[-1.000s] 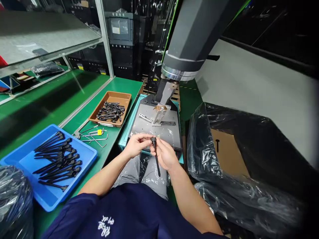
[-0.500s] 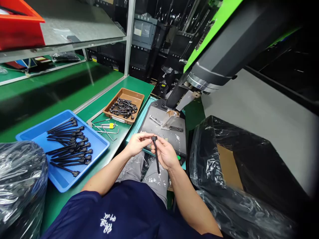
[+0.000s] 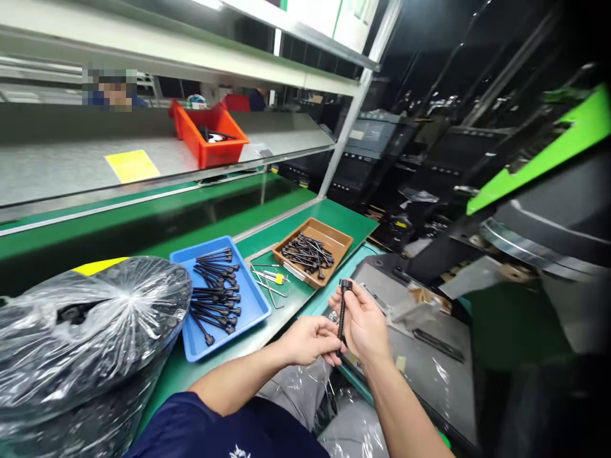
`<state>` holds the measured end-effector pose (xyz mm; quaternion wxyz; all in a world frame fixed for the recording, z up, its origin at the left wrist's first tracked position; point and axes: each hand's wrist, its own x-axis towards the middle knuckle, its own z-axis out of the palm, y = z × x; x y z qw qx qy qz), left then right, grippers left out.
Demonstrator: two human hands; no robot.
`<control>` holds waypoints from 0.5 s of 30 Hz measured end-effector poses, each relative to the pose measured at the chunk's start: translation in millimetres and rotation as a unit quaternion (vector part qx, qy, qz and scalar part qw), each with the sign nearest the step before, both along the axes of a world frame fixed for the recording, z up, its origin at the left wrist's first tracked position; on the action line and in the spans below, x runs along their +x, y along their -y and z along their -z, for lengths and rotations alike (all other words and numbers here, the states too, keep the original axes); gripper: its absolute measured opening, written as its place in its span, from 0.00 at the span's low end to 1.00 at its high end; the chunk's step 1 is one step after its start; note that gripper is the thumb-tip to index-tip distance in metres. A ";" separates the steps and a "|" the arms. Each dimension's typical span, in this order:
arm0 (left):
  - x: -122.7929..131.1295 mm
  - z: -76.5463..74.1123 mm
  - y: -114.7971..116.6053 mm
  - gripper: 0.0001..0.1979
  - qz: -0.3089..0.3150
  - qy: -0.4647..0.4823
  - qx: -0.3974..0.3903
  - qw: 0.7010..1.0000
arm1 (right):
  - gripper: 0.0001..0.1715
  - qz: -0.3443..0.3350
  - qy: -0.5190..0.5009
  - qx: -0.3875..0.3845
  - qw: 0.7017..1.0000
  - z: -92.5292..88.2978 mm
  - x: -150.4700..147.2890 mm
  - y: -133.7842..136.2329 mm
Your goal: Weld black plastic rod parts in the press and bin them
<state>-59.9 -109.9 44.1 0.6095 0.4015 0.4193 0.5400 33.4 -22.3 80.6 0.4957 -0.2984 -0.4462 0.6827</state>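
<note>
A long black bolt with a thick round head and ribbed shank stands nearly upright between my hands. My right hand grips it just below the head. Lower down, the fingers of my left hand are pinched on its bottom end. To the left, a blue tray holds several similar black bolts in a rough column. Farther back, more black pieces lie jumbled in a brown tray.
Hex keys lie between the trays. A plastic-wrapped bag bulges at the left. An orange bin sits on the shelf above. A machine stands at right over its grey base plate. Another person is behind the shelf.
My view has swung left and up. My left hand has moved from the bolt's head to its lower end; my right hand still grips the bolt, now near the head.
</note>
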 end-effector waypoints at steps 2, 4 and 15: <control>-26.7 -21.4 -8.6 0.21 -0.097 -0.027 0.030 0.994 | 0.38 -0.013 0.022 0.009 1.000 -3.3 -4.6 -6.5; -65.2 -55.5 -20.7 0.16 -0.212 -0.079 0.090 0.970 | 0.42 -0.020 0.048 0.012 0.999 -3.3 -1.8 -11.7; -303.4 -281.4 -96.5 0.09 -0.608 -0.201 0.177 0.747 | 0.42 -0.005 0.138 -0.124 0.983 66.8 99.3 -10.2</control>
